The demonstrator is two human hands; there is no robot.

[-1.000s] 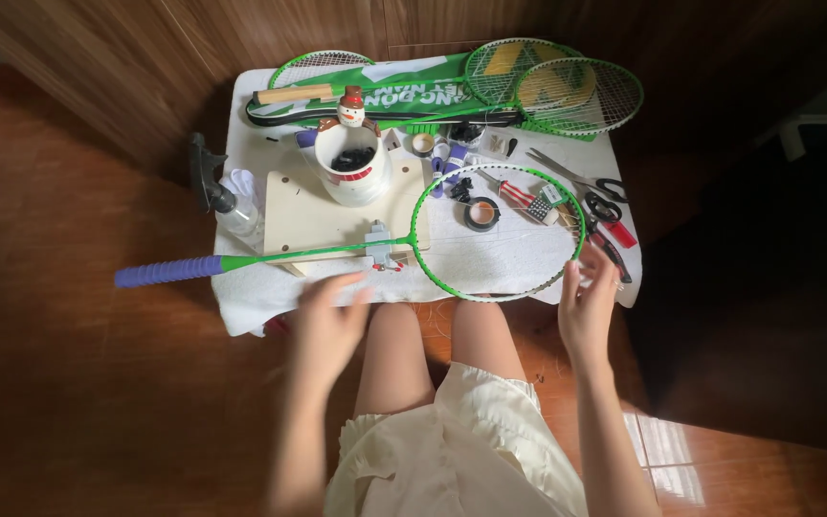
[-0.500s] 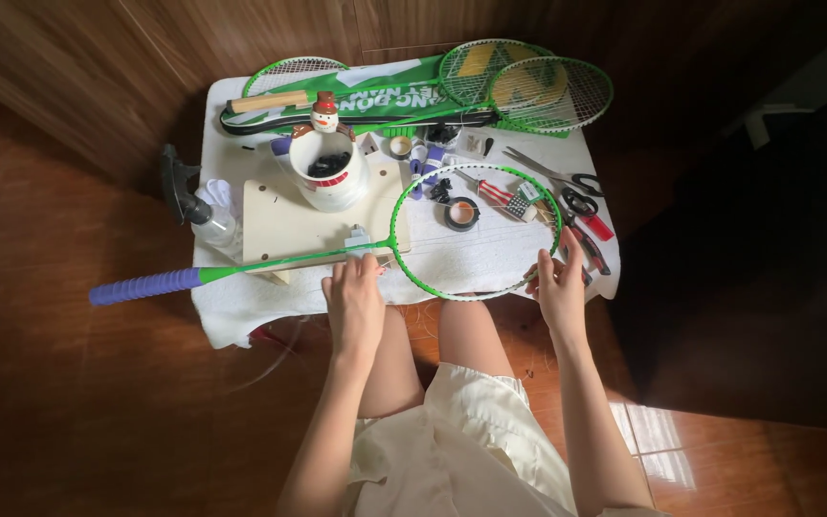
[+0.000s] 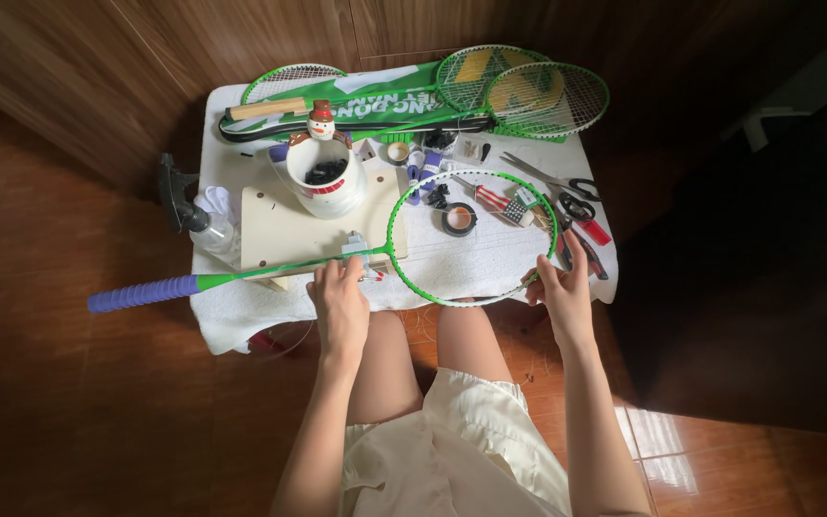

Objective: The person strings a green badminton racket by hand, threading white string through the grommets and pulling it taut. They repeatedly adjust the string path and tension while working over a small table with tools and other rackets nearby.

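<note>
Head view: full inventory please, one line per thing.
badminton racket: 1, green frame, purple grip, across table front
spare rackets: 3, green, table back
racket cover: 1, green, under spare rackets
mug: 1, white, snowman on rim
board: 1, cream, under mug
tape roll: 1, black, inside racket head
scissors: 1, black handles, right side
spray bottle: 1, black head, left edge
left hand: at racket throat
right hand: on frame's right rim

Both forearms extend forward from the seated body, over the bare knees. The left hand [image 3: 340,295] lies palm down, fingers curled in a pinch at the table's near edge. The right hand [image 3: 561,287] is raised, fingers closed, near the near right corner.
</note>
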